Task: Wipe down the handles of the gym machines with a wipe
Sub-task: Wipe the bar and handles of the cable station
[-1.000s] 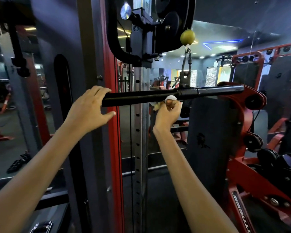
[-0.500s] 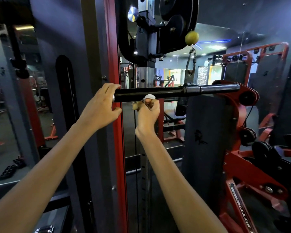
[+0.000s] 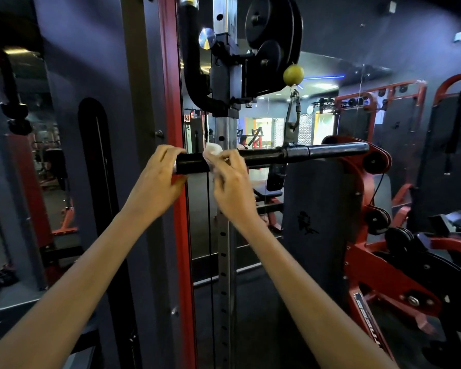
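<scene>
Red upright (image 3: 171,75) behind bar (image 3: 317,153), yellow ball (image 3: 293,74) above

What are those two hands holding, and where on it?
The left hand grips the black bar at its left end. The right hand pinches a white wipe against the bar beside it.

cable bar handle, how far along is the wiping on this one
Underway, near the bar's left end. The left hand grips the end of the black bar while the right hand holds the white wipe around it just beside. Nothing shows which stretches are already clean. The right end has no wipe on it now. Red machines remain behind.
</scene>
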`<action>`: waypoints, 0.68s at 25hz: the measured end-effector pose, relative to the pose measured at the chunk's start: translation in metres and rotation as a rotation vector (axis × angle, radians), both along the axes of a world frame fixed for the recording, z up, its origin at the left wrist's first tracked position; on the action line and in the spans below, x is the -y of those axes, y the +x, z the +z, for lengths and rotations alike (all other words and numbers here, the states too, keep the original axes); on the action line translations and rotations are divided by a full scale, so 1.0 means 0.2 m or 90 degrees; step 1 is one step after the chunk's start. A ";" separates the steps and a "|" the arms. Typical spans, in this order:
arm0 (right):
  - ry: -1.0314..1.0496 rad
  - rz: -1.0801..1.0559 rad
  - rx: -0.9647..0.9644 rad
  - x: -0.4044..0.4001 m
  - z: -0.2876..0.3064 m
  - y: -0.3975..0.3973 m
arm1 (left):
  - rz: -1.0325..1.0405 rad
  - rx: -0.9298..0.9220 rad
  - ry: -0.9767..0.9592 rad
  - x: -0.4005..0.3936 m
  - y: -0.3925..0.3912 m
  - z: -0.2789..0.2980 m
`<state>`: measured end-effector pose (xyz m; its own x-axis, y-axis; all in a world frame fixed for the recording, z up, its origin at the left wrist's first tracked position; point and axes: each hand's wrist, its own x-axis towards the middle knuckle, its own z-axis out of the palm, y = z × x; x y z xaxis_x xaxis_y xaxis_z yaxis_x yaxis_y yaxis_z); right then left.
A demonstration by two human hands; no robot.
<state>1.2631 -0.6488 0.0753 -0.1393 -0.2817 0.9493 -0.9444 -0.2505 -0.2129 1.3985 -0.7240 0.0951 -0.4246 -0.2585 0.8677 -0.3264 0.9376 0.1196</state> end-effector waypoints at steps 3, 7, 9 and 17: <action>0.025 -0.079 0.058 -0.05 0.03 -0.21 | -0.003 0.007 0.007 0.01 0.01 -0.02; 0.043 -0.084 0.093 -0.07 0.12 -0.32 | 0.007 0.038 0.019 0.02 0.03 -0.01; 0.053 -0.053 0.036 -0.07 0.21 -0.30 | 0.026 0.074 0.050 0.03 0.05 0.04; 0.052 -0.026 -0.123 0.05 0.76 -0.26 | 0.074 0.111 0.108 0.12 -0.05 0.35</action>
<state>1.2114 -0.6584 0.2264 0.0296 -0.3573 0.9335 -0.9787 -0.2000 -0.0455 1.3878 -0.7490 0.1655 -0.5226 -0.4490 0.7247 -0.4598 0.8643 0.2039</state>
